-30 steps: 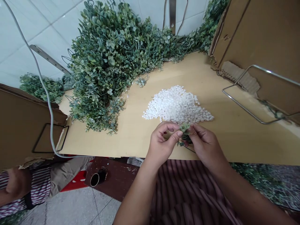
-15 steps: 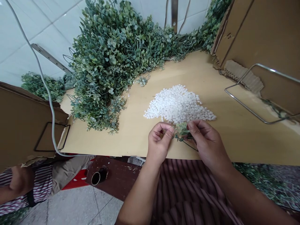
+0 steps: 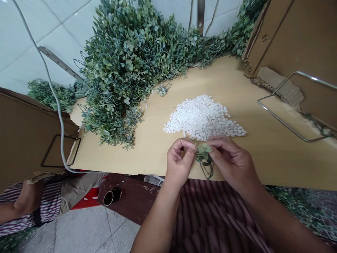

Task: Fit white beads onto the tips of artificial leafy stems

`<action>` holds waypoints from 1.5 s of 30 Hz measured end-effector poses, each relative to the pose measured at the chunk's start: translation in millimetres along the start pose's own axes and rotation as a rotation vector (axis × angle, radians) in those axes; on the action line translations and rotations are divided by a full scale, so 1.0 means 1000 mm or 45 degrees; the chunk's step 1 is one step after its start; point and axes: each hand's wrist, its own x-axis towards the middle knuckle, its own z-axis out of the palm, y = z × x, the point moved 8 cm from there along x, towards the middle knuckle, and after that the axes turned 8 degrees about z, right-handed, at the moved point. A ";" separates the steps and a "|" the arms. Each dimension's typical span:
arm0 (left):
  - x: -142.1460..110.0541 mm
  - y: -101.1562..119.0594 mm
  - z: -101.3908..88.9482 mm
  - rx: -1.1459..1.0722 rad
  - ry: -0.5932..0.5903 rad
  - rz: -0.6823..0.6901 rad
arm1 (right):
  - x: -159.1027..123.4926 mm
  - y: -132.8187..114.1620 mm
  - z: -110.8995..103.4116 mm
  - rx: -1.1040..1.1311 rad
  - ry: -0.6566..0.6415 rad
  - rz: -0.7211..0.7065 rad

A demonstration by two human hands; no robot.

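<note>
- Across the view stretched a pale brown tabletop, with a left cardboard panel and a right cardboard panel at its ends.
- Toward the wall rose a large heap of leafy greenery.
- Nearer lay a pile of small white pieces, loose on the surface; a brushing knuckle could easily have scattered them.
- The right hand pinched a leafy sprig from its right side.
- The left hand had thumb and forefinger together at the sprig's left edge; anything between them was too small to tell.
- Below, on a dark bench, sat a black mug, its contents unreadable.
- Smallest, the sprig hung just before the pile, its looped stem downward; a loosened pinch might have dropped it.
</note>
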 end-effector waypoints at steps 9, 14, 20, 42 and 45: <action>-0.005 -0.011 -0.009 -0.089 0.169 -0.119 | -0.013 -0.021 0.022 -0.444 -0.219 -0.457; -0.004 -0.019 -0.012 -0.276 0.287 -0.276 | -0.026 -0.031 0.027 -0.568 -0.294 -0.630; -0.013 -0.027 -0.012 -0.376 0.316 -0.536 | -0.036 -0.032 0.033 -0.651 -0.385 -0.680; 0.031 0.006 -0.017 1.130 -0.283 0.095 | -0.013 0.035 -0.002 0.313 -0.155 0.600; 0.041 0.002 -0.010 1.333 -0.272 0.191 | -0.012 0.027 0.000 0.119 -0.234 0.494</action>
